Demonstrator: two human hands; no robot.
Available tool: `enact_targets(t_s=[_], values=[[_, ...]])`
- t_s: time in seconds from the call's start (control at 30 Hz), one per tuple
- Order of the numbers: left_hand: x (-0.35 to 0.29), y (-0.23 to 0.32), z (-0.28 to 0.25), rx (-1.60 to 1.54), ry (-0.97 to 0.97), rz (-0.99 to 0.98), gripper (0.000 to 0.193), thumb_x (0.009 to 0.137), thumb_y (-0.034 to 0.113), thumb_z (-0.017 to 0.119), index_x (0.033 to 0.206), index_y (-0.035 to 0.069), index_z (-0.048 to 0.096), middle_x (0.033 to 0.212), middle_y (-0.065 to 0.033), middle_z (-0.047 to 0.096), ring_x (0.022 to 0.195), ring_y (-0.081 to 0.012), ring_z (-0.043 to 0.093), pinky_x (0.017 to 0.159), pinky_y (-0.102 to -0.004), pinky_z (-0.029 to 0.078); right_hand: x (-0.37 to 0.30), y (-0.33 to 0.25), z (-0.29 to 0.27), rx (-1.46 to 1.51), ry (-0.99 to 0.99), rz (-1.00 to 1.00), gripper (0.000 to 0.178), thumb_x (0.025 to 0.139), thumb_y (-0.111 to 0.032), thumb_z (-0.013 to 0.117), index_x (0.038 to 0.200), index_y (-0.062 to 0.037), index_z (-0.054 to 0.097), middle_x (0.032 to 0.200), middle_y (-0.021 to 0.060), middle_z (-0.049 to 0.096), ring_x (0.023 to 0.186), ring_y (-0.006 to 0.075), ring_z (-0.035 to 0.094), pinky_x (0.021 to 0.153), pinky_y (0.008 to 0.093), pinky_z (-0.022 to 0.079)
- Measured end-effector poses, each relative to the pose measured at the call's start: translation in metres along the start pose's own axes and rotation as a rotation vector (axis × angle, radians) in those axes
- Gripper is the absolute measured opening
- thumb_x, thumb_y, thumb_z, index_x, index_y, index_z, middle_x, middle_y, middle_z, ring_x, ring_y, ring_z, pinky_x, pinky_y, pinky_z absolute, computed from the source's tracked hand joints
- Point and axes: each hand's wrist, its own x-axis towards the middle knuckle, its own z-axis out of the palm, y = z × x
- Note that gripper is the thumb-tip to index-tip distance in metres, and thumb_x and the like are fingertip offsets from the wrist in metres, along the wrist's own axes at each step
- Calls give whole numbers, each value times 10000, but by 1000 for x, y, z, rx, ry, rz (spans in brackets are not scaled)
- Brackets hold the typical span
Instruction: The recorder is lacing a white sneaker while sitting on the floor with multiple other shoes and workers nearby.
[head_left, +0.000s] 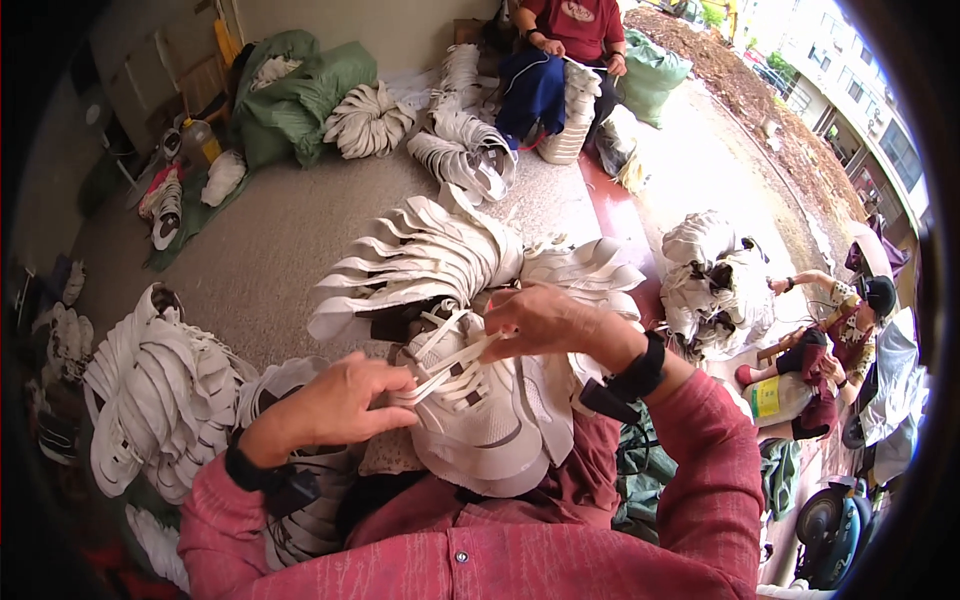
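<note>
A white shoe upper (475, 435) lies in my lap with its toe toward me. White shoelace (452, 372) crosses its eyelets, and loops of it stretch between my hands. My left hand (335, 402), at the left side of the upper, pinches the lace between thumb and forefinger. Over the upper's far right part, my right hand (560, 322) has its fingers closed on the other end of the lace. Just beyond my hands, a fanned stack of white uppers (430, 255) spreads out. More white uppers (590, 270) sit beyond my right hand.
Piles of white uppers stand at my left (160, 400) and right (715, 285). Green sacks (300, 100) lean at the back left. A person (575, 40) sits at the back holding laces; another person (835, 340) sits at the right. A scooter (835, 530) stands lower right.
</note>
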Motion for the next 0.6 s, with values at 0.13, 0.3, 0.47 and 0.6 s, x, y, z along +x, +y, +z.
enact_targets(t_s=[0.13,0.3,0.47,0.6], values=[[-9,16,-7,-54,-34,-240,305,860,316,674,1021,65,609,831,-154,645,826,-354,617,739,-421,475,-8,-17,0,-44,14,15,392,842,-459,677,837,-68,653,796,122,638,782,331,637,673,423,485],[-18,20,-11,-163,-95,-333,317,897,291,638,1115,65,592,876,-162,655,893,-345,640,755,-401,489,-26,-37,-5,69,-1,13,383,855,-433,680,825,-56,619,744,131,627,744,333,641,652,414,494],[-27,12,-3,-266,-126,-158,411,896,232,647,1255,68,534,981,-114,663,880,-302,648,763,-383,496,-37,-30,-19,369,-153,83,306,887,-331,702,961,-37,659,781,73,602,696,183,596,637,330,479],[-34,-2,12,-482,-7,-172,577,840,86,706,1371,79,481,1246,-76,564,860,-144,640,735,-283,505,-33,-24,-15,532,-70,143,335,882,-262,705,1127,-52,616,772,57,592,707,145,593,632,291,473]])
